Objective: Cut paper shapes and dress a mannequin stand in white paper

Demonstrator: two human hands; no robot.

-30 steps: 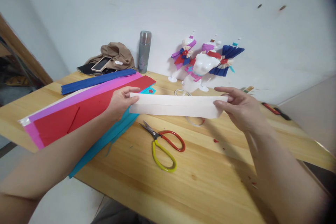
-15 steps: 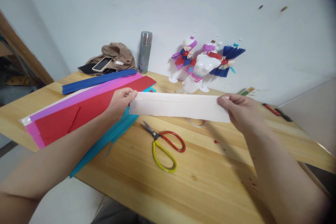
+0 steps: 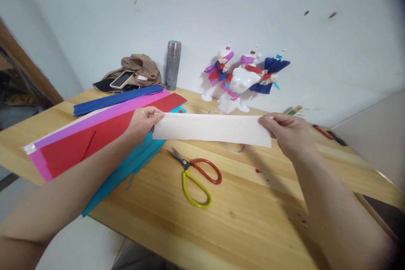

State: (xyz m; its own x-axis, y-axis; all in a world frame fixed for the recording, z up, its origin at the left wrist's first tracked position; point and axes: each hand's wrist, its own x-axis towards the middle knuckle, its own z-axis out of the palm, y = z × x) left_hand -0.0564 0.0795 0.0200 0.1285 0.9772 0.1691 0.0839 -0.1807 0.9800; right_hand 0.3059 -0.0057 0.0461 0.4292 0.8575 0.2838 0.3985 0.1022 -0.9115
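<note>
Pale wall [image 3: 190, 4] at twelve o'clock; wooden table [image 3: 249, 228] at six; light floor [image 3: 80, 244] at eight; brown frame [image 3: 27, 60] at nine.

And here's the left forearm [image 3: 82, 185], bare, slanting up from the lower left, a crease near the elbow, running into the left hand [image 3: 142, 124] just left of centre: thumb pointing right, index finger bent above it, a close pinch! Across the frame, the right forearm [image 3: 332, 202] rises from the lower right to the right hand [image 3: 289, 133], thumb pointing left, fingers folded behind, pinching too. Hands near level, well apart!
</note>
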